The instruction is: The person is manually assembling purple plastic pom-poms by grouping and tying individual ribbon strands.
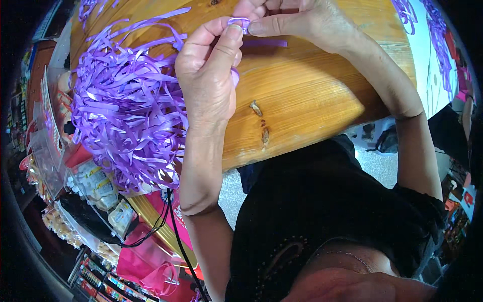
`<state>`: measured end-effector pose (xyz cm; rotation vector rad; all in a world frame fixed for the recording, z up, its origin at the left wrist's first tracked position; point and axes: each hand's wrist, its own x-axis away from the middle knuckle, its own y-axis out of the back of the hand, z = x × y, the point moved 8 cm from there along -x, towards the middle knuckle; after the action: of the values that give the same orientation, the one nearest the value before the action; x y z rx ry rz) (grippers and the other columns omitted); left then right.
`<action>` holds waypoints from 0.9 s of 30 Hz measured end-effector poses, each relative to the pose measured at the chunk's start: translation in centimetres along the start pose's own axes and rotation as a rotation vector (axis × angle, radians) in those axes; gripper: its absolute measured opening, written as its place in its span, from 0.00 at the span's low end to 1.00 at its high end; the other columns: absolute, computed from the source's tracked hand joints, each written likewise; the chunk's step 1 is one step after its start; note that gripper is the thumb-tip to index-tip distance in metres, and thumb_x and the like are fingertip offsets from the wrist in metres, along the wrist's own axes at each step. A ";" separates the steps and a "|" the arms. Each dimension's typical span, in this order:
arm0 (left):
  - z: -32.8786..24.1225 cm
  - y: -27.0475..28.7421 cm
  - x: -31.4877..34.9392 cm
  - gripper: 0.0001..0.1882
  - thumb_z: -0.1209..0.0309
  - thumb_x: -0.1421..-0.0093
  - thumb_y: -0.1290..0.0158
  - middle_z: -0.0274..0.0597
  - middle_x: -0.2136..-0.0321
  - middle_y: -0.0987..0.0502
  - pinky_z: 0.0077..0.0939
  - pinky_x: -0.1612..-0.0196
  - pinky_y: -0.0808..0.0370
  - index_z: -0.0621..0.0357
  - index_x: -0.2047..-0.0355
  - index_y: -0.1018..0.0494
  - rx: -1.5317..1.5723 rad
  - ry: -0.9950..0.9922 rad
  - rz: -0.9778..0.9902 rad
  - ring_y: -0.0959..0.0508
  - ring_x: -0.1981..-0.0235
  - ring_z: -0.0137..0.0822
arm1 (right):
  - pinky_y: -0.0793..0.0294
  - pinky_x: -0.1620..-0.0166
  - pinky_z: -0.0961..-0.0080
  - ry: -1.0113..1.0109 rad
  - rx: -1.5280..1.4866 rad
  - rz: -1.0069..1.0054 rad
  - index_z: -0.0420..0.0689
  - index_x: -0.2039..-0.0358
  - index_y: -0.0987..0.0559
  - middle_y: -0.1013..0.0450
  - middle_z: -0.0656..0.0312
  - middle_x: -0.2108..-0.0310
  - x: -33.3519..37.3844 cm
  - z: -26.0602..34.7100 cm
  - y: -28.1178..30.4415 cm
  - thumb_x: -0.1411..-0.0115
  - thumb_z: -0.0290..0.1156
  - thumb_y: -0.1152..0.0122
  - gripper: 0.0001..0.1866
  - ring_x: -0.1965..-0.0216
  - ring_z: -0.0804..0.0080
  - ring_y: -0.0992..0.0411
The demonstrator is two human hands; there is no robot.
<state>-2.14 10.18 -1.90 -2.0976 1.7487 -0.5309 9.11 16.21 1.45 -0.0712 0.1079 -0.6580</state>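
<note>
Between the fingertips of both hands, over the far part of the wooden table, is a small folded loop of purple ribbon (245,28). My left hand (214,60) pinches it between thumb and forefinger, and a bit of ribbon shows below the palm. From the right, my right hand (297,25) grips the same ribbon by thumb and fingertips; its upper fingers are partly cut off by the top edge. A strip of ribbon (264,44) lies on the wood just below. Left of my left wrist sits a large tangled heap of purple ribbons (128,100).
The wooden table (302,95) has a curved near edge close to my body. More purple ribbons (437,45) lie on a white surface at the far right. Clear plastic packages (100,189), a black cord (178,231) and a pink bag (146,267) are at the lower left.
</note>
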 end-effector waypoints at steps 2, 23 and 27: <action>0.0 -0.1 -0.1 0.07 0.74 0.42 0.43 0.27 0.78 0.28 0.08 0.83 0.45 0.61 0.64 0.25 -0.014 -0.004 0.009 0.37 0.81 0.16 | 0.28 0.56 0.84 0.020 -0.013 0.017 0.38 0.61 0.23 0.24 0.63 0.64 0.0 -0.1 -0.3 0.41 0.21 0.41 0.07 0.62 0.80 0.27; 1.1 0.9 0.0 0.10 0.69 0.45 0.38 0.26 0.78 0.27 0.11 0.83 0.47 0.61 0.66 0.23 -0.120 0.027 -0.145 0.39 0.84 0.15 | 0.38 0.67 0.78 1.121 1.504 -0.106 0.44 0.69 0.20 0.27 0.67 0.72 3.2 5.1 -3.8 0.55 0.27 0.38 0.10 0.71 0.75 0.33; 1.1 0.5 -0.4 0.09 0.70 0.46 0.38 0.25 0.80 0.29 0.10 0.85 0.50 0.60 0.67 0.23 -0.084 0.107 -0.051 0.41 0.85 0.14 | 0.38 0.67 0.78 1.120 1.456 -0.098 0.45 0.71 0.21 0.28 0.67 0.72 3.2 5.2 -3.2 0.55 0.27 0.38 0.08 0.71 0.75 0.33</action>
<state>-2.07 10.58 -3.13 -2.2142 1.8093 -0.6043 10.35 11.87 6.72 1.7181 0.6727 -0.6756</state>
